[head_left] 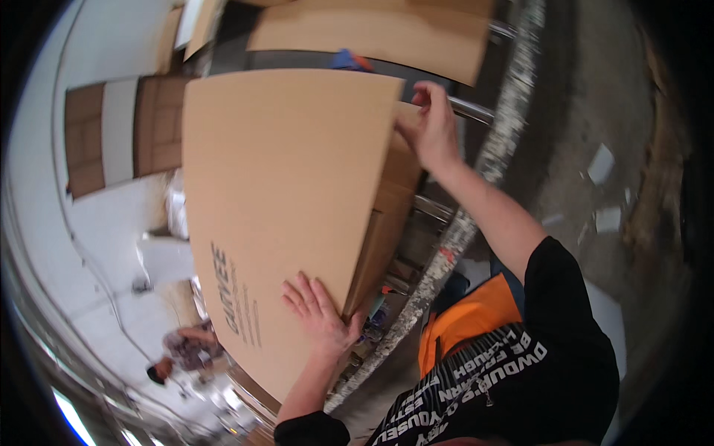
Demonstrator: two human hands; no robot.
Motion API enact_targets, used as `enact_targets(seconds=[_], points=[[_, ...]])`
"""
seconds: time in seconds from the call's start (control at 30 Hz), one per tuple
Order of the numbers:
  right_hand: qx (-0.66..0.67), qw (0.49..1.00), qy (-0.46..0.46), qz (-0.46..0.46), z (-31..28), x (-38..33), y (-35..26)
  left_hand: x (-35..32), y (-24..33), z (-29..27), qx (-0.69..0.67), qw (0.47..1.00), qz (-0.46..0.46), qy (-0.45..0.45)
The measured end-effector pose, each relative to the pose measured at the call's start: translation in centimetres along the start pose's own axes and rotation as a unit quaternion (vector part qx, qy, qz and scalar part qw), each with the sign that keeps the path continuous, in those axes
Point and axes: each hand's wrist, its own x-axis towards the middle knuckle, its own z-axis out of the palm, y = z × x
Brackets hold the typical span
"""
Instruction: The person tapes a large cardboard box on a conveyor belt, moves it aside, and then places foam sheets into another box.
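Observation:
A large flattened brown cardboard box (pixel 282 193) with dark print near its lower edge fills the middle of the view. My left hand (pixel 321 314) lies flat on its near corner, with the thumb hooked around the edge. At the far corner, my right hand (pixel 431 126) pinches the box's edge and a folded flap (pixel 398 178) behind it. The box is held tilted above a metal frame.
Another flat cardboard sheet (pixel 387 33) lies beyond, over metal rails (pixel 468 110). A speckled frame edge (pixel 454 238) runs diagonally below the box. Brown cartons (pixel 123 130) stand at the left. A person (pixel 186 349) is far off at lower left. Paper scraps (pixel 601 163) lie on the floor at right.

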Motion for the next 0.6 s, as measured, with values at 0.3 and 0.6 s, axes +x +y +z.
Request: enact_targets(seconds=[0.3, 0.6], points=[[0.057, 0.956, -0.165, 0.237, -1.4, 6.1, 12.0, -0.8, -0.9, 1.1, -0.042, 0.999, 0.027, 0.004], [-0.060, 0.891, -0.370, -0.256, -5.7, -0.5, -19.3, -1.3, 0.5, 1.8, -0.117, 0.988, -0.066, 0.081]])
